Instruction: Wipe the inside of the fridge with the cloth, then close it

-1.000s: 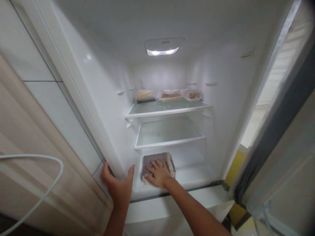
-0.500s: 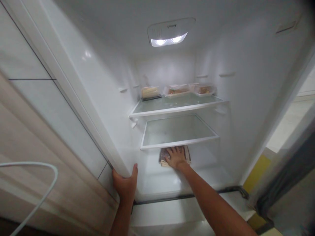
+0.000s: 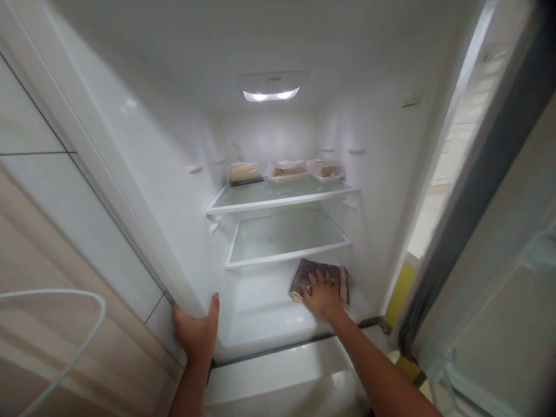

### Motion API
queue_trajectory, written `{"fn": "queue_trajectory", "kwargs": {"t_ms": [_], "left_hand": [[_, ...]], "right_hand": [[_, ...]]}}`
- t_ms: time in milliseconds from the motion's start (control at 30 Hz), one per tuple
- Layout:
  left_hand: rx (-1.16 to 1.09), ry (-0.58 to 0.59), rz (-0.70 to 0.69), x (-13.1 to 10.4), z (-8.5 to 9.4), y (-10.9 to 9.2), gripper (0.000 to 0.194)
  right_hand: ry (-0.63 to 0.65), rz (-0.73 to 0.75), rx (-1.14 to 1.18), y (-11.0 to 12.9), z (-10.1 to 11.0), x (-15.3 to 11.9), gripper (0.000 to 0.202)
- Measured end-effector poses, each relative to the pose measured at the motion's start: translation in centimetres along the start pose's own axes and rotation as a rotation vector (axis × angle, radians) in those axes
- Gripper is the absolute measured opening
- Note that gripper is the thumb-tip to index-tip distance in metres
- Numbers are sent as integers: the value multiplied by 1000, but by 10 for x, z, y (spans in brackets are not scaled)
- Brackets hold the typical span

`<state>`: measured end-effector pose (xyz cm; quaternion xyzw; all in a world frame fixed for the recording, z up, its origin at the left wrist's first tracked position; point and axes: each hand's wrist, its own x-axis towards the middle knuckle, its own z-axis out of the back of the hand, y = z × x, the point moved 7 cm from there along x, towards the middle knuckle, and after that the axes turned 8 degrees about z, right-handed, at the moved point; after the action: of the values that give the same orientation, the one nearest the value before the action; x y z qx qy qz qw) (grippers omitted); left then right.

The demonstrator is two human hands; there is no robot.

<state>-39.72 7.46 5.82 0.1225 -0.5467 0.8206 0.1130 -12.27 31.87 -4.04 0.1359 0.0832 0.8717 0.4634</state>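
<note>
The refrigerator (image 3: 143, 174) stood open before me, its interior lit by the ceiling lamp (image 3: 270, 92). The upper glass shelf (image 3: 278, 197) carried three food containers (image 3: 286, 170) along its rear edge; the lower glass shelf (image 3: 284, 240) sat directly beneath it. My left hand (image 3: 195, 331) was closed around the front edge of the left side wall, thumb inside the compartment, fingers wrapped outside. My right hand (image 3: 321, 294) lay flat, fingers spread, pressing on a dark brown cloth (image 3: 315, 275). The cloth rested on the bottom floor of the compartment, toward the right wall, just below the lower shelf's front edge.
</note>
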Motion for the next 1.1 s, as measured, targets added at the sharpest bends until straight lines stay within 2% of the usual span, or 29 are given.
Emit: {"fn": "queue_trajectory", "kwargs": {"t_ms": [133,300,467,600,733,800,933,1100], "left_hand": [[-8,12,4,0,1,-3,80],[-26,40,4,-2,2,-5,74],[-13,26,29,-1,2,-3,69],[-49,13,11,-2,2,-5,69],[-70,-27,19,-2,4,-4,65],[-77,-30,9,-2,4,-3,64],[-109,5,-3,-2,1,-2,62],[-137,16,70,-3,0,2,63]], "right_hand": [[-4,-6,51,22,-3,-29,65],[45,153,141,76,-10,-63,72],[138,230,202,116,-14,-66,86],[223,300,229,146,-18,-48,87],[289,462,292,183,-30,-24,86],[302,507,303,193,-38,-6,87],[274,505,273,189,-53,40,83],[170,463,208,167,-59,105,73]]}}
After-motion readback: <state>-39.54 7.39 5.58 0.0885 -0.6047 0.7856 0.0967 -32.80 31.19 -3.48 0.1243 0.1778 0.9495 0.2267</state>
